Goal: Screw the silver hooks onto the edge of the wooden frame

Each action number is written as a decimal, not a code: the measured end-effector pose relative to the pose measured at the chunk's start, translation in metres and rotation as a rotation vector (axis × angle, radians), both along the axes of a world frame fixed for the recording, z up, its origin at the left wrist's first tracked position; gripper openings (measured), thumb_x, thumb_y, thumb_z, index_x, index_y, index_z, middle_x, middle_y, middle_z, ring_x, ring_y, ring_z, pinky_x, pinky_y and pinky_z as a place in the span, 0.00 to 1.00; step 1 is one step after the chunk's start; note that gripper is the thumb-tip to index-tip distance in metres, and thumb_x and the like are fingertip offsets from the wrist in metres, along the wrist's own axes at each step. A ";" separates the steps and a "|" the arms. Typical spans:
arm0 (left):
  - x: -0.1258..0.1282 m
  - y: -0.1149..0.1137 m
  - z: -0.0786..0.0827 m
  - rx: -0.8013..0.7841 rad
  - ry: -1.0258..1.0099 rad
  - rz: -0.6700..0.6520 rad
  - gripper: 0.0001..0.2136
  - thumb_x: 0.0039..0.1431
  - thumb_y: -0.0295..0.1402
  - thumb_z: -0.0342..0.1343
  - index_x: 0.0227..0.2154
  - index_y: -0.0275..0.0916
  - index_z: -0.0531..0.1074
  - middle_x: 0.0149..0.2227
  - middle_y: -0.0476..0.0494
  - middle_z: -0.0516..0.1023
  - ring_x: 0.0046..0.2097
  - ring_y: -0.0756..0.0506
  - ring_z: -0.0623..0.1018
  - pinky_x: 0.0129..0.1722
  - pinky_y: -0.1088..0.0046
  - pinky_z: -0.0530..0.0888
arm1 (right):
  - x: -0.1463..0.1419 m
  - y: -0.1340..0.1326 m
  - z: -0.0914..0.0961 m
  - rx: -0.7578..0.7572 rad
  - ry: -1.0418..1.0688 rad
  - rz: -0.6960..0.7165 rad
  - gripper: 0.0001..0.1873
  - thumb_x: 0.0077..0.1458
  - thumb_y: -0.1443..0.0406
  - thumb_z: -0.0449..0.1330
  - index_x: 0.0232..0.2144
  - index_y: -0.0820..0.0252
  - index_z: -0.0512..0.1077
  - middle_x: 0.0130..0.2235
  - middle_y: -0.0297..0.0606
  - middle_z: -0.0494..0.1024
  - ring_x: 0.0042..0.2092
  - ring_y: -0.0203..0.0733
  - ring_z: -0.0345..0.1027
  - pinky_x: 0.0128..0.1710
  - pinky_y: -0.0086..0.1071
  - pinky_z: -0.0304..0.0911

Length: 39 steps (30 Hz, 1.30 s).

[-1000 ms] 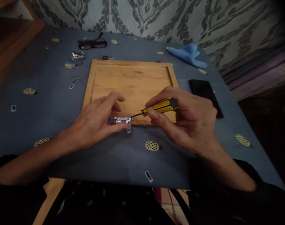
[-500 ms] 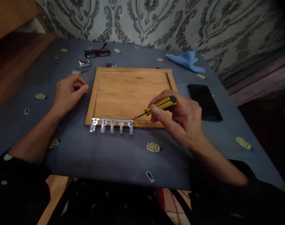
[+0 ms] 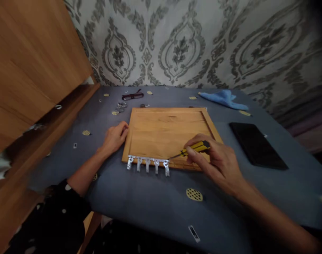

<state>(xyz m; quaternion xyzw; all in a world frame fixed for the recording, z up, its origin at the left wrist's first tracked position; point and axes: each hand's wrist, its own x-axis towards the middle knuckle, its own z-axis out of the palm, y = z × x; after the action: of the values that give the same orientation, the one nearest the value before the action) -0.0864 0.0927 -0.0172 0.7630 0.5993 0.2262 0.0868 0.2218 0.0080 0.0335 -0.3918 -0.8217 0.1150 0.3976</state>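
Observation:
A wooden panel with a raised frame lies flat on the table. Along its near edge sits a row of several silver metal hinge-like pieces, their curved arms hanging over the edge. My right hand grips a yellow and black screwdriver, slanted down to the left. Its tip is at the rightmost metal piece; whether it sits in a screw is too small to tell. Beside the panel's left edge is my left hand, fingers curled together with the tips at the edge. What these fingers hold, if anything, is hidden.
Loose metal parts and glasses lie behind the panel on the left. A blue cloth is at the back right, a black flat device to the right. A wooden cabinet borders the left side.
The view has tilted up and shifted left, so everything appears lower and further right. My left hand has come closer to the panel's left edge. The screwdriver stays at the rightmost metal piece.

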 end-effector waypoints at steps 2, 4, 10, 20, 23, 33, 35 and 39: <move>-0.002 0.001 -0.003 -0.010 0.023 0.010 0.11 0.66 0.37 0.52 0.45 0.35 0.71 0.37 0.46 0.76 0.37 0.48 0.76 0.40 0.66 0.75 | 0.000 0.000 0.001 -0.001 -0.001 -0.023 0.06 0.65 0.62 0.54 0.35 0.56 0.67 0.29 0.33 0.74 0.28 0.36 0.71 0.28 0.31 0.64; -0.003 0.002 -0.005 -0.025 0.035 0.009 0.13 0.66 0.39 0.54 0.46 0.35 0.71 0.43 0.43 0.76 0.41 0.47 0.77 0.43 0.64 0.77 | 0.000 0.001 0.001 -0.006 0.002 -0.031 0.08 0.65 0.60 0.54 0.34 0.56 0.68 0.29 0.34 0.75 0.27 0.37 0.72 0.27 0.32 0.64; -0.009 0.010 -0.010 -0.068 0.005 0.001 0.15 0.65 0.39 0.54 0.49 0.36 0.70 0.48 0.40 0.74 0.45 0.45 0.77 0.45 0.61 0.77 | 0.001 0.001 0.002 -0.002 -0.028 -0.042 0.07 0.64 0.61 0.53 0.35 0.55 0.68 0.28 0.34 0.77 0.26 0.38 0.73 0.23 0.31 0.64; -0.060 0.083 -0.001 0.073 -0.053 0.204 0.16 0.65 0.39 0.55 0.52 0.36 0.69 0.51 0.39 0.73 0.49 0.43 0.76 0.48 0.58 0.76 | 0.002 0.002 0.002 0.029 -0.025 -0.026 0.08 0.65 0.60 0.52 0.35 0.55 0.68 0.27 0.35 0.77 0.26 0.39 0.73 0.25 0.32 0.65; -0.066 0.095 -0.006 0.142 -0.045 0.223 0.17 0.65 0.39 0.55 0.52 0.36 0.68 0.52 0.39 0.72 0.49 0.43 0.76 0.48 0.58 0.76 | 0.002 0.002 0.003 0.038 -0.016 -0.022 0.09 0.65 0.59 0.52 0.35 0.55 0.68 0.27 0.34 0.76 0.26 0.38 0.73 0.26 0.32 0.66; -0.065 0.102 -0.025 0.231 -0.004 0.204 0.16 0.65 0.39 0.55 0.52 0.37 0.69 0.53 0.38 0.72 0.50 0.43 0.75 0.50 0.57 0.76 | 0.004 0.004 -0.005 -0.016 0.035 -0.037 0.08 0.65 0.59 0.53 0.36 0.55 0.68 0.29 0.35 0.76 0.28 0.38 0.73 0.24 0.31 0.64; -0.067 0.103 -0.025 0.230 -0.006 0.213 0.16 0.65 0.39 0.55 0.52 0.37 0.69 0.53 0.39 0.72 0.50 0.43 0.75 0.49 0.57 0.76 | 0.004 0.005 -0.006 -0.011 0.040 -0.042 0.07 0.65 0.60 0.54 0.35 0.55 0.68 0.28 0.35 0.76 0.27 0.39 0.73 0.24 0.32 0.64; -0.072 0.102 -0.025 0.226 -0.019 0.229 0.16 0.65 0.39 0.55 0.52 0.36 0.69 0.52 0.39 0.72 0.50 0.43 0.76 0.49 0.58 0.76 | 0.005 0.005 -0.003 -0.023 0.045 -0.038 0.05 0.64 0.62 0.55 0.34 0.54 0.69 0.27 0.34 0.74 0.25 0.38 0.71 0.24 0.32 0.64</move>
<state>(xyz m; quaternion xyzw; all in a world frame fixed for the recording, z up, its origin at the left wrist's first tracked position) -0.1581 0.1951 -0.0420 0.6922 0.6525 0.3078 -0.0203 0.2263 0.0129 0.0303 -0.4093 -0.8034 0.1256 0.4138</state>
